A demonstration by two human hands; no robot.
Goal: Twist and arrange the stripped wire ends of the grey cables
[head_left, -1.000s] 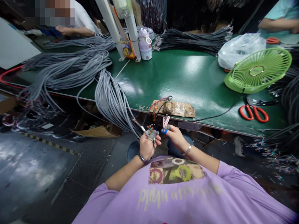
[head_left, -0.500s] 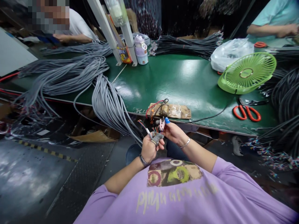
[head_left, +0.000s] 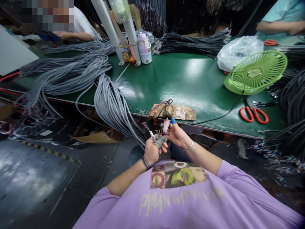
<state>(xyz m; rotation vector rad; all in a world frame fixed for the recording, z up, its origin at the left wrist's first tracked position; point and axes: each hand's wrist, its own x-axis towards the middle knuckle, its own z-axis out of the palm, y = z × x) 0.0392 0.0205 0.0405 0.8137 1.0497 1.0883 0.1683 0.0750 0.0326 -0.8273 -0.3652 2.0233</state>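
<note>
My left hand (head_left: 152, 149) is closed round the end of a grey cable (head_left: 133, 125), whose thin coloured wires (head_left: 158, 131) fan out above my thumb. A grey cot covers one left finger. My right hand (head_left: 177, 135), with a blue cot on one fingertip, pinches a small pink clip tool (head_left: 166, 125) right at those wire ends. Both hands sit just below the front edge of the green table (head_left: 190, 79), close to my chest.
A taped cardboard block with red and black wires (head_left: 173, 111) lies at the table's edge. Grey cable bundles (head_left: 71, 76) spill over the left. A green fan (head_left: 256, 72), orange scissors (head_left: 254, 114), a plastic bag (head_left: 238, 51), a bottle (head_left: 144, 47) and black cables (head_left: 193, 43) stand farther back. Other people work behind.
My right hand has shifted the pink tool up and slightly right against the wire ends. The left hand keeps its grip on the cable.
</note>
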